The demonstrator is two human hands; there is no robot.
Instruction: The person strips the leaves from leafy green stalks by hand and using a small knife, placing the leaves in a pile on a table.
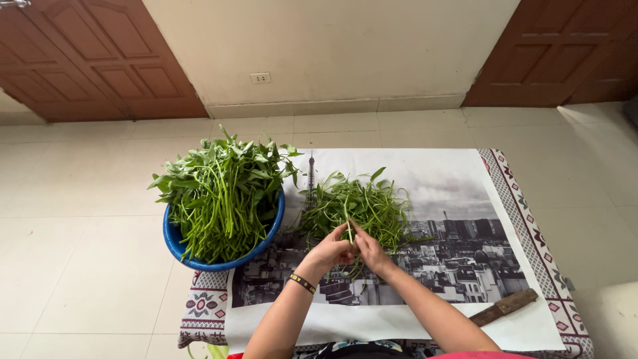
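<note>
Pale tiled floor (pixel 80 219) all round, cream wall (pixel 332 46) behind with white socket (pixel 260 78), brown wooden doors (pixel 93 60) left and right. Low table under patterned cloth (pixel 531 226), topped by large black-and-white cityscape print (pixel 452 199) with tower at upper left. Blue plastic basin (pixel 174 240) on table's left corner, overhanging edge, piled high with long-stemmed leafy greens (pixel 222 189), stems pointing toward viewer, leaves toward wall. Smaller loose pile of greens (pixel 362 203) at centre of print, just right of basin, spread flat. Brown wooden-handled tool (pixel 505 306) near front right of print, well apart from both hands, untouched.

Both forearms in from bottom edge, meeting at centre just below loose pile. Left hand (pixel 330 253) with dark beaded bracelet (pixel 302 283) on wrist, fingers curled closed, pinching thin green stem (pixel 350 233). Right hand (pixel 370 250) touching left, fingertips also pinched shut on same stem. Stem upright between the two grips, rising from fingertips into near edge of loose pile; a few strands hanging below hands over print. Exact finger placement too small to tell. Stem directly between both thumbs, in contact with both hands, basin well to left of grip.
</note>
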